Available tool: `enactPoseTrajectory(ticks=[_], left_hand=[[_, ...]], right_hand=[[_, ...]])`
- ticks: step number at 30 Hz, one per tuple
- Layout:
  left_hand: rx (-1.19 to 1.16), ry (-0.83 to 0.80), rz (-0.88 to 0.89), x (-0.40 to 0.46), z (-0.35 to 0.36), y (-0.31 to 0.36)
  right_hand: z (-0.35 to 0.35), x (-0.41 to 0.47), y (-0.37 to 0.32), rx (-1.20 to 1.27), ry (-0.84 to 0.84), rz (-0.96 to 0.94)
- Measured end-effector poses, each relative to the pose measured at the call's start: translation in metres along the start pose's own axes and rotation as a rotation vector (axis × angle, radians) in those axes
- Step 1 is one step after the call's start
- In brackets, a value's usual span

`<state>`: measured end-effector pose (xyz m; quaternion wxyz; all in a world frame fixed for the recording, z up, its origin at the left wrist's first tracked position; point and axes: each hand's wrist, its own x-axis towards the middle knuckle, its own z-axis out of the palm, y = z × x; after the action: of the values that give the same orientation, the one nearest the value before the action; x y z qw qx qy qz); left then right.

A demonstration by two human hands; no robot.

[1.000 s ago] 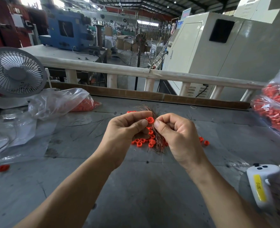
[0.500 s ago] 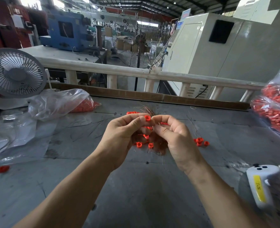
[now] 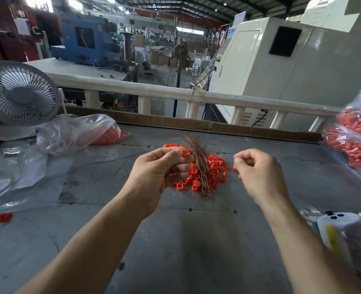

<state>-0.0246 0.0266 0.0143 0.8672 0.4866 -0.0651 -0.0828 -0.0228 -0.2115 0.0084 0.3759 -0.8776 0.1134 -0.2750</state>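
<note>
The yellow label [image 3: 331, 240] on the white device [image 3: 338, 222], near the right grip [image 3: 260, 175], is too blurred to read. The left grip [image 3: 154, 172] pinches one orange ring [image 3: 185, 153] between thumb and forefinger. Just right of it, a bundle of copper wires [image 3: 199, 164] lies on a pile of rings [image 3: 216, 166] on the table [image 3: 175, 240], between both grips. The right grip's fingers are curled, tips pinched; whether they hold anything cannot be told.

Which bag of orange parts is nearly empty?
The clear bag beside the desk fan, orange parts only in its right corner; the bag at the right edge is full.
</note>
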Motion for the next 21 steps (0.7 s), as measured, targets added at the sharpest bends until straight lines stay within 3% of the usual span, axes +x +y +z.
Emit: enactPoseTrajectory(ticks=[3,7,15,21], left_hand=[[0.019,0.028,-0.007,0.001,-0.001,-0.001],[0.017,0.042,-0.008,0.001,-0.001,0.000],[0.006,0.024,-0.016,0.000,0.000,0.001],[0.017,0.019,-0.015,0.000,-0.001,0.002]], right_hand=[[-0.001,0.005,0.016,-0.212,-0.102,0.059],[0.011,0.000,0.017,-0.286,-0.252,0.063],[0.033,-0.006,0.008,-0.389,-0.167,0.041],[0.033,-0.001,0.012,-0.318,-0.152,0.080]])
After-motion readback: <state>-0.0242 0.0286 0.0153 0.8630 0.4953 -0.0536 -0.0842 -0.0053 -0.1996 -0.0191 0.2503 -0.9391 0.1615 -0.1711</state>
